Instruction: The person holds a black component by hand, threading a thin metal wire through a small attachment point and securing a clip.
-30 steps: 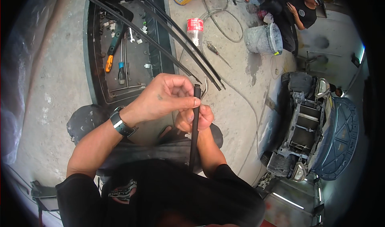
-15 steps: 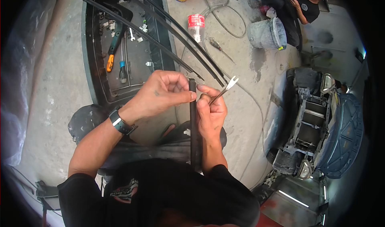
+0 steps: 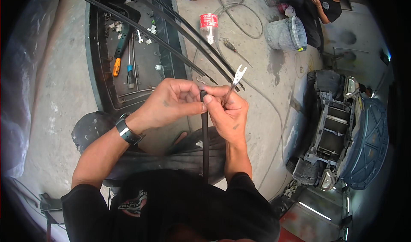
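A black trim strip [image 3: 205,143] stands lengthwise before me, its far end between my two hands. My left hand [image 3: 173,100] is closed on that end, thumb and fingers pinching it from the left. From the other side my right hand [image 3: 229,111] presses its thumb and forefinger at the same tip. A metal trim clip remover with a forked white-silver end [image 3: 239,74] sticks up out of my right hand, held in its curled fingers. A small pale clip [image 3: 199,144] shows beside the strip lower down. What lies between the fingertips is hidden.
A black tray-like panel [image 3: 95,66] at left holds a screwdriver [image 3: 130,76], an orange-ended tool [image 3: 117,66], a small wrench [image 3: 140,37] and clips. Long black strips [image 3: 171,49] cross it. Beyond are a cut bottle [image 3: 209,26], bucket [image 3: 282,33], hose and another person. A dismantled car front [image 3: 336,126] stands right.
My right hand has moved left and closed in on the strip's end, its thumb now touching there. The forked tool has swung more upright and slightly left.
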